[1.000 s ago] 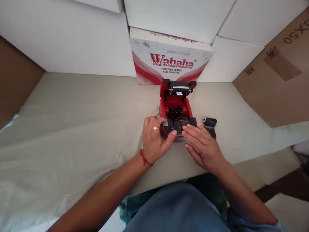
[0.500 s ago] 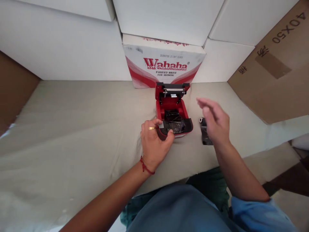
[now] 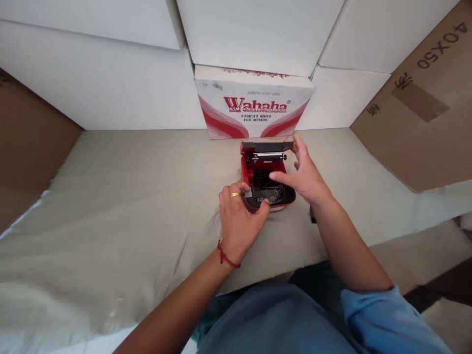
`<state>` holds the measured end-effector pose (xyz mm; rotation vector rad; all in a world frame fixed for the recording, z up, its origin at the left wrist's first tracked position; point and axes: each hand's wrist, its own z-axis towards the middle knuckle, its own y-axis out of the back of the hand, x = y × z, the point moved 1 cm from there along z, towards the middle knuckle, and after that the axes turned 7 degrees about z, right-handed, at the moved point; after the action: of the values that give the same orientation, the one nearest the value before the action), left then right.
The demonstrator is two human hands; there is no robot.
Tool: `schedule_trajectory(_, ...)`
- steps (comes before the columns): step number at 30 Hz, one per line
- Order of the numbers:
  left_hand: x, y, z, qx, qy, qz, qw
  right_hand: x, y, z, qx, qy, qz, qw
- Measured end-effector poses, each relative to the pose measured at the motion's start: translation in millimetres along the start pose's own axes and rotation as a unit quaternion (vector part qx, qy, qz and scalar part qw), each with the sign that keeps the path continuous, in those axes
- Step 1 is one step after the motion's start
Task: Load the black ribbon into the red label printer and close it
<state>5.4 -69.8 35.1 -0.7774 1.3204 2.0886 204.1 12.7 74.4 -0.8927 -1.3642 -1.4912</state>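
Note:
A small red and black printer (image 3: 245,169) stands on the cloth-covered surface with its lid (image 3: 267,146) raised. Crinkled black film (image 3: 273,195) lies inside its body, and a metal-and-black roller shows under the lid. My left hand (image 3: 241,216), with a ring and a red string bracelet, grips the front left edge, thumb at the front. My right hand (image 3: 308,179) is at the right side, fingertips touching the lid's right edge. Its thumb stretches over the opening, apart from the fingers. Beside the printer, a black film piece (image 3: 313,215) is mostly hidden behind my right wrist.
Right behind the printer stands a white and red Wahaha water carton (image 3: 256,110). White boxes (image 3: 258,34) form a wall at the back. Brown cardboard boxes flank the surface on the right (image 3: 416,128) and left (image 3: 29,142). The cloth (image 3: 155,196) has wrinkles.
My right hand has moved left and up from above the loose film piece to the printer's lid. The lid tilts slightly further forward. My left hand keeps its grip. The view has shifted slightly.

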Motion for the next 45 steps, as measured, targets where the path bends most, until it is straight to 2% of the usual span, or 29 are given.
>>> schedule_trajectory(4,0.0,0.7,-2.3,-0.035,-0.038,0.021,0.998,-7.7,14.9,-12.7,0.078,0.036,-0.062,0.994)
schedule_trajectory(7,-3.4,2.6,-4.5,-0.069,-0.082,0.032,0.994,-11.3,19.9,-11.2,0.106,0.063,-0.087,0.988)
schedule_trajectory(11,-9.4,7.4,-7.4,-0.094,-0.193,0.043,0.976,-14.1,20.2,-10.3,0.108,0.098,-0.106,0.984)
schedule_trajectory(15,-12.6,12.1,-6.3,-0.062,-0.322,0.060,0.943,-11.8,18.7,-15.3,0.098,0.153,-0.120,0.976)
schedule_trajectory(18,-13.7,14.6,-4.1,-0.058,-0.369,0.086,0.924,-7.6,18.1,-19.5,0.097,0.171,-0.144,0.970)
schedule_trajectory(26,-10.5,14.0,-7.9,-0.068,-0.381,0.115,0.915,5.8,12.0,-39.5,0.070,0.200,-0.251,0.944)
schedule_trajectory(31,-2.5,7.4,-11.5,-0.096,-0.354,0.094,0.926,7.2,7.5,-55.1,0.095,0.176,-0.271,0.942)
schedule_trajectory(36,5.8,7.1,-3.1,-0.030,-0.302,0.006,0.953,9.6,6.6,-59.0,0.095,0.157,-0.256,0.949)
schedule_trajectory(39,12.4,10.5,7.2,-0.007,-0.262,-0.003,0.965,12.0,7.0,-59.4,0.094,0.151,-0.256,0.950)
schedule_trajectory(42,18.7,12.7,16.7,0.025,-0.266,0.012,0.963,12.0,8.1,-59.7,0.096,0.148,-0.253,0.951)
schedule_trajectory(45,21.7,13.6,21.6,0.028,-0.284,0.033,0.958,9.6,8.7,-58.9,0.095,0.154,-0.241,0.954)
